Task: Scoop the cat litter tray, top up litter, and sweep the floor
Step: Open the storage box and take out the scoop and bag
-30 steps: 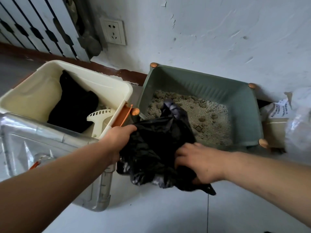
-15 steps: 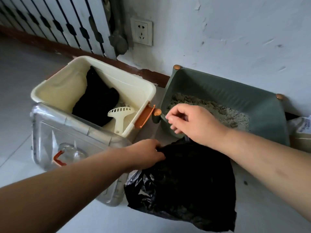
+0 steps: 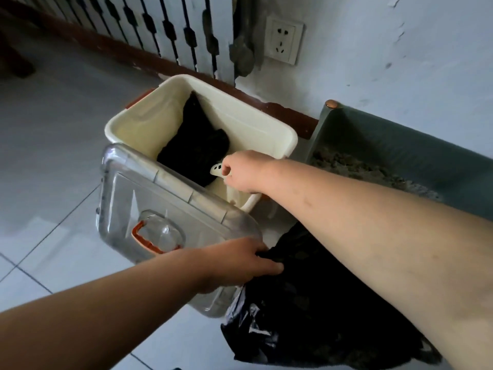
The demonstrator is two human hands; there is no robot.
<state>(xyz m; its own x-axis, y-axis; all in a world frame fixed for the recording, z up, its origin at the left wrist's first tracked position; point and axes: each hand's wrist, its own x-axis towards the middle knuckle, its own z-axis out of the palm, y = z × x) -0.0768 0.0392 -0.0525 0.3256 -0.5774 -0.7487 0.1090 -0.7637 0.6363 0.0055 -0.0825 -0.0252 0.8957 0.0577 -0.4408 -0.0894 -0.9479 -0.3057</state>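
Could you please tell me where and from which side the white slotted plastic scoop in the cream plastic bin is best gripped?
Grip its handle, coming from above through the open top of the cream plastic bin, at the near right corner. Only the wide slotted head of the white slotted plastic scoop shows, awkward to pinch; the right hand curls over the part behind it.

Scoop [image 3: 215,170] mostly hidden under right hand [image 3: 241,174]. Litter tray [image 3: 386,140] cut by right edge, front behind forearm [image 3: 373,209]. Left hand [image 3: 240,263] fingertips buried in black bag [image 3: 306,303].

Fingers [image 3: 226,170] curled (left hand [image 3: 237,263], right hand [image 3: 244,173])
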